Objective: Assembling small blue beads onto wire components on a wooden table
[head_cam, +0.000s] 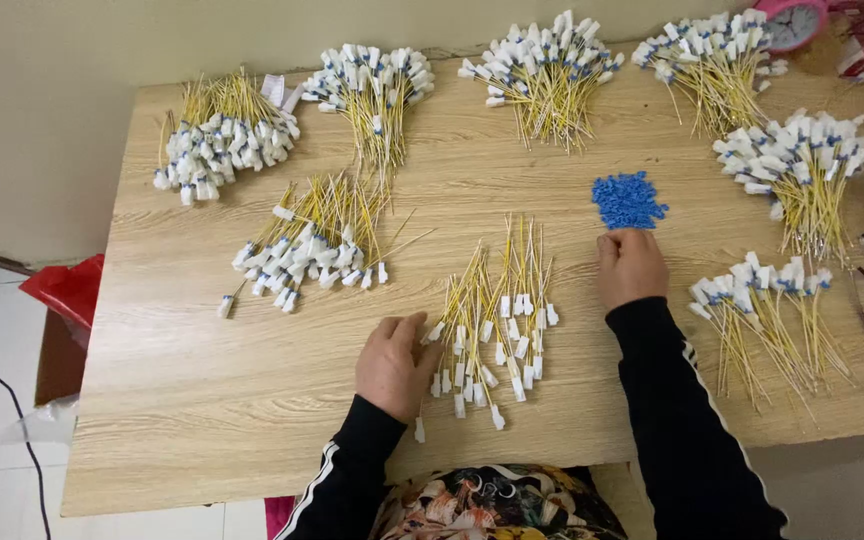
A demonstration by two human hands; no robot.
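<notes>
A loose pile of thin yellow cables with white plug ends [492, 320] lies at the middle front of the wooden table [202, 400]. My left hand [394, 364] rests at the pile's left edge, fingers curled against the white ends. My right hand [630, 265] lies knuckles-up to the right of the pile, its fingertips touching the near edge of a small heap of blue plastic pieces [628, 199]. Whether either hand pinches anything is hidden by the fingers.
Several bundles of yellow cables with white and blue ends ring the table: far left [222, 140], left middle [312, 245], back [372, 85], [547, 70], [717, 60] and right [802, 160], [772, 310]. A pink clock [792, 18] stands at the back right. A red bag [67, 288] lies beyond the left edge.
</notes>
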